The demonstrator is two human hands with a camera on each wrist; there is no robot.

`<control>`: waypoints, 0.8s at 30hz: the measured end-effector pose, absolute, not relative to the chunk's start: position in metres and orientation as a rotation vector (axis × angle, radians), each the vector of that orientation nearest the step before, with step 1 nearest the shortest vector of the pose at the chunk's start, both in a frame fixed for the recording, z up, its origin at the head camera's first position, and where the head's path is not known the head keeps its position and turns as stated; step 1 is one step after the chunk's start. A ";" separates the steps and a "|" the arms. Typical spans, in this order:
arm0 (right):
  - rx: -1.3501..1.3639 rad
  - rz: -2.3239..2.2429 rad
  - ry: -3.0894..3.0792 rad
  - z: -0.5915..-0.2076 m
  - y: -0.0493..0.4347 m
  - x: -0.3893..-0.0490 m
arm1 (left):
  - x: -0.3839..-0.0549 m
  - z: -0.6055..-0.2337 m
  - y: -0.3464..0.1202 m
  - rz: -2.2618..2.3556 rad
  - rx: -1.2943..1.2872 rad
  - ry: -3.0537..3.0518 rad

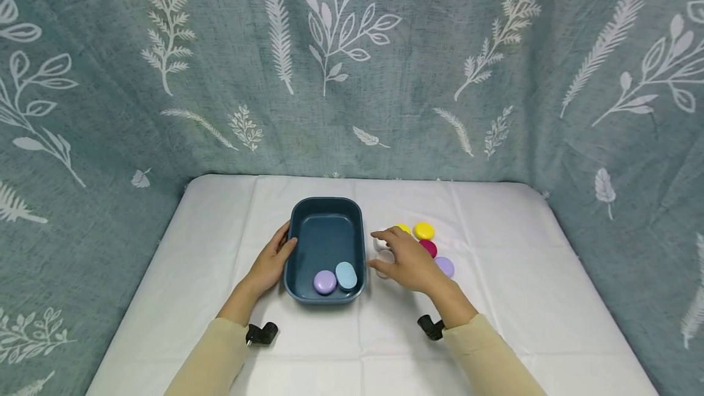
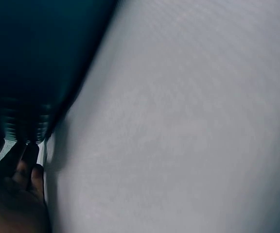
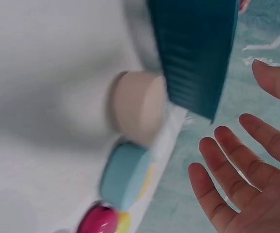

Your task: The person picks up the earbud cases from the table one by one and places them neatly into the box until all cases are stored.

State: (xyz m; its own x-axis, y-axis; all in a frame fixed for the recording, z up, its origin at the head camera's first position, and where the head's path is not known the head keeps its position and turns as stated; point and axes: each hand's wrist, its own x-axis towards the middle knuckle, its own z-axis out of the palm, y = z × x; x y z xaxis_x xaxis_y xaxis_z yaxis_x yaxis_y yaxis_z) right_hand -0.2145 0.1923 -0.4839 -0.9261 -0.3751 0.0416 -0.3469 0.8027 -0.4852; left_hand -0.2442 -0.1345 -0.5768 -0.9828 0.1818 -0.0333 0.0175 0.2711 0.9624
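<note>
Holding the left wall of a dark blue, rounded rectangular tray (image 1: 324,237), a person's left hand (image 1: 269,266) appears in the head view with its thumb over the rim and its fingers along the outside. The tray rests on a desk (image 1: 308,347) covered in white cloth. Inside, near its lower right corner, a glossy lavender round piece (image 1: 324,282) sits just beside a light blue oval piece (image 1: 346,275). To the tray's right, the right hand (image 1: 409,261) reaches over a loose cluster, its grip wide, thumb and fingers apart around a pale beige round piece (image 1: 386,256). Beyond the hand are a bright yellow round piece (image 1: 423,230), a magenta piece (image 1: 428,248) and a second lavender piece (image 1: 445,266), the last two partly covered by the hand. Behind hangs grey-green fabric (image 1: 352,109) printed with white leaves.

In the left wrist view, dark and blurred, the left hand's fingertips meet the tray's ribbed surface at lower left; white cloth fills most of the rest.

In the right wrist view, the right hand's fingers are spread and empty. The beige piece stands near the tray, with a light blue piece (image 3: 123,177) next to it and the magenta one below.
</note>
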 end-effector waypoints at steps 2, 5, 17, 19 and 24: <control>-0.565 -0.752 2.943 -0.489 0.198 -0.215 | -0.244 -0.577 -0.134 1.790 0.171 2.406; -0.529 -0.718 2.951 -0.496 0.204 -0.214 | -0.244 -0.576 -0.135 1.748 0.155 2.436; -0.537 -0.550 3.026 -0.522 0.207 -0.215 | -0.244 -0.575 -0.135 1.736 0.155 2.434; -0.535 -0.527 3.026 -0.524 0.206 -0.215 | -0.244 -0.576 -0.135 1.736 0.141 2.434; -0.506 -0.516 3.013 -0.526 0.201 -0.216 | -0.245 -0.577 -0.135 1.732 0.133 2.441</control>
